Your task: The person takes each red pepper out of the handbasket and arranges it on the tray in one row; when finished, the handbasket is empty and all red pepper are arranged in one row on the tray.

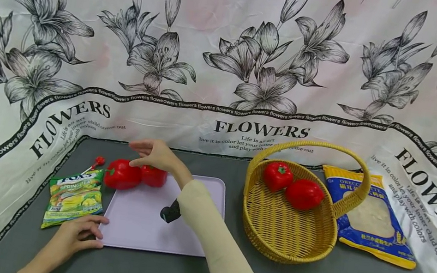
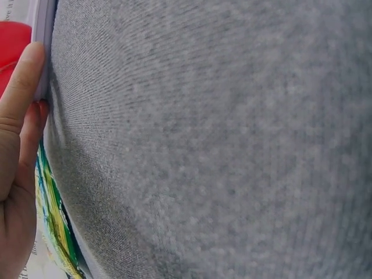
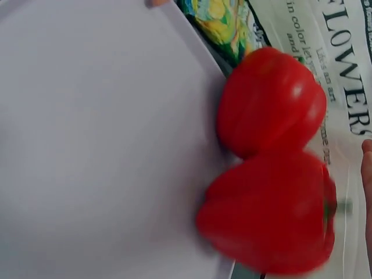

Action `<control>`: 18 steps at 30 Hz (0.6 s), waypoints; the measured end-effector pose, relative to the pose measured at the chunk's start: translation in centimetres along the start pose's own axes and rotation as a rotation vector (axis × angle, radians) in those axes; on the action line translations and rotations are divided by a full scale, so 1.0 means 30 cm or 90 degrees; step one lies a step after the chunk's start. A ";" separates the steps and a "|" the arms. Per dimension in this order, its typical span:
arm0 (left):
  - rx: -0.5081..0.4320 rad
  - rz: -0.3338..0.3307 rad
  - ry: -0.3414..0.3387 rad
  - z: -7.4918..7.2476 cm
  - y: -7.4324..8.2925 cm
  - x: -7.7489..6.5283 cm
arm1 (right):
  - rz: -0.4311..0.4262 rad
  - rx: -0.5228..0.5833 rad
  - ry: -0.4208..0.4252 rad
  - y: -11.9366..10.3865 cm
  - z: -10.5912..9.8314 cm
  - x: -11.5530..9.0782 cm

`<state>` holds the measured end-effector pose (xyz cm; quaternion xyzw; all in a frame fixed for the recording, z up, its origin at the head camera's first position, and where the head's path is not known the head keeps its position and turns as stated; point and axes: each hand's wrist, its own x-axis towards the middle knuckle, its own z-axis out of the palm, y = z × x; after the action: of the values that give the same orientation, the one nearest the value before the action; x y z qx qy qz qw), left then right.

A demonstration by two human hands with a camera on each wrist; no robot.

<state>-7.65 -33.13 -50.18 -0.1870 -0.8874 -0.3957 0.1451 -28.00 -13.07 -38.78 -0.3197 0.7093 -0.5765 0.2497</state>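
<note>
My left hand holds the front left corner of the lilac tray. In the left wrist view one finger lies along the tray's rim. My right hand is over the tray's back left corner, thumb and fingers spread apart, nothing between them. Two red bell peppers lie side by side just below it. The left bell pepper overhangs the tray's left edge; the other bell pepper is partly hidden by the hand. Both peppers show at the tray's edge in the right wrist view, the lower one blurred.
Left of the tray lies a green and yellow candy bag, with a small red lollipop behind it. A yellow wicker basket with a tall handle holds two red bell peppers at right. Beside it lies a blue and yellow orecchiette bag.
</note>
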 end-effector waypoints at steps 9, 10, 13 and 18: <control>-0.007 -0.019 -0.014 -0.004 0.013 0.006 | -0.020 -0.237 -0.022 0.020 0.094 0.057; -0.008 -0.025 -0.014 -0.004 0.013 0.006 | -0.021 -0.267 -0.017 0.021 0.102 0.060; -0.008 -0.038 -0.015 -0.007 0.013 0.005 | -0.022 -0.321 -0.003 0.023 0.124 0.075; -0.011 -0.040 -0.012 -0.010 0.006 0.000 | 0.003 -0.424 -0.008 0.019 0.156 0.103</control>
<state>-7.54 -33.25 -49.88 -0.1640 -0.8908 -0.4057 0.1224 -26.77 -18.36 -40.27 -0.3857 0.8579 -0.3106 0.1372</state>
